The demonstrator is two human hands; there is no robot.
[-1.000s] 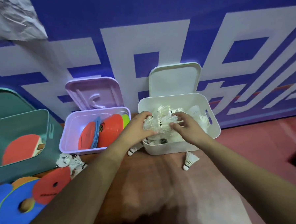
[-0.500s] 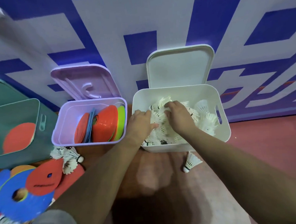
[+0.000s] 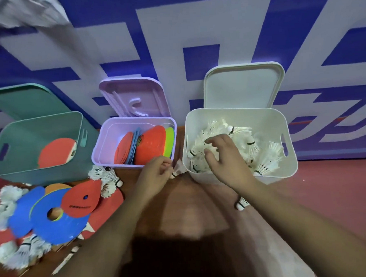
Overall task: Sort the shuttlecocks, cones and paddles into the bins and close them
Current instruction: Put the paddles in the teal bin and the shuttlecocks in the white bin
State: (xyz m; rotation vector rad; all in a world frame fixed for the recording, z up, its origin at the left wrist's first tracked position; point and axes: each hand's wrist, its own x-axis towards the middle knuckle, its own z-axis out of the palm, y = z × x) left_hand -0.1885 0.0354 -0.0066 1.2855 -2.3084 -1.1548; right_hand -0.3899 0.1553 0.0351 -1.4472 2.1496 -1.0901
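The white bin (image 3: 236, 112) holds a heap of white shuttlecocks (image 3: 263, 155), and its lid stands open against the wall. My right hand (image 3: 223, 155) hovers over the heap with its fingers loosely spread, holding nothing. My left hand (image 3: 156, 171) is outside the bin at its left corner; its curled fingertips pinch a shuttlecock (image 3: 179, 170) lying between the white bin and the purple bin (image 3: 132, 119). The purple bin contains flat cones (image 3: 150, 144) standing on edge. A red paddle (image 3: 55, 153) lies in the green bin (image 3: 39, 120).
One shuttlecock (image 3: 241, 204) lies on the floor under my right forearm. More shuttlecocks (image 3: 105, 176) sit in front of the purple bin. At the left lies a pile of blue flat cones (image 3: 54, 217), a red paddle (image 3: 83, 198) and several shuttlecocks (image 3: 18, 253). All three lids lean open against the wall.
Both hands were in the white bin on a bunch of shuttlecocks. My left hand has drawn back out to the shuttlecock beside the bin; my right hand has let go and lifted.
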